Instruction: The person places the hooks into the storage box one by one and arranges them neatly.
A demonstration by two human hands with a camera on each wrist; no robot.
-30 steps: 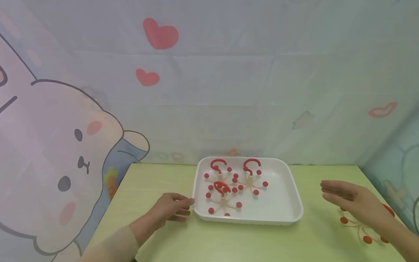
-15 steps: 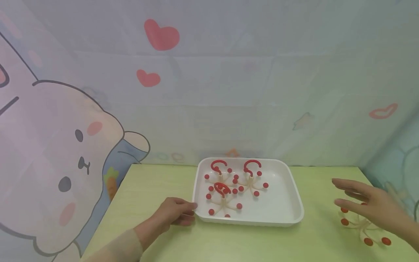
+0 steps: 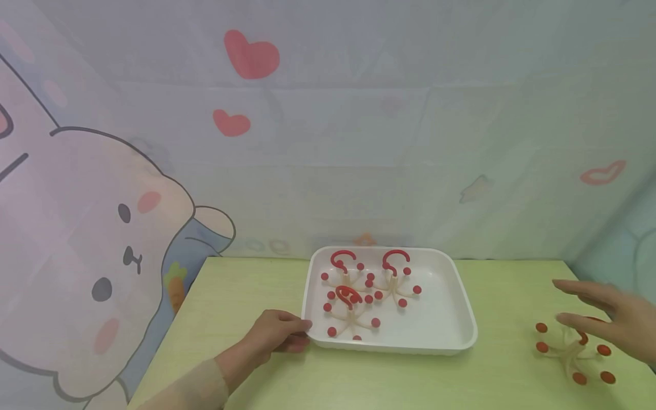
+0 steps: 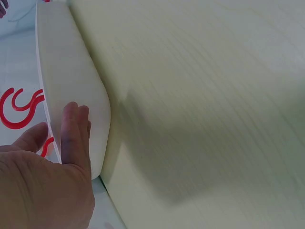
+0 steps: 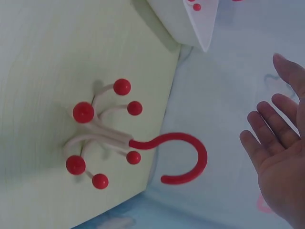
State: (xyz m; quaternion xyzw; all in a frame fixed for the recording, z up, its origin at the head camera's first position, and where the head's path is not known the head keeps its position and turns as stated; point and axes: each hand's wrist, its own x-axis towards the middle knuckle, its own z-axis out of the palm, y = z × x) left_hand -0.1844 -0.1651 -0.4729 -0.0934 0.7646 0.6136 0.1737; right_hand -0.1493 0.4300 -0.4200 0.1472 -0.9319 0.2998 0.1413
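Observation:
My left hand (image 3: 277,336) pinches the left rim of a white tray (image 3: 435,307). In the left wrist view the thumb lies inside the rim and the fingers (image 4: 74,138) lie against the outer wall. Three multi-arm hanging hooks stand in the tray, the front one (image 3: 351,319) nearest my left hand; each has a red hook top and pale arms ending in red balls. A similar multi-arm hanging hook (image 3: 570,356) stands on the table at the right. Above and behind it hovers my right hand (image 3: 622,319), fingers extended and apart from it, partly covering its red hook.
The light green tabletop (image 3: 256,279) runs beneath the tray and the lone hook. A cloth backdrop (image 3: 333,188) with a rabbit and hearts hangs behind the table. Another cloth (image 3: 630,256) borders the right side.
My left hand has moved slightly right onto the tray's rim. My right hand has drawn back to the right, uncovering more of the lone hanging hook. The tray has hardly moved.

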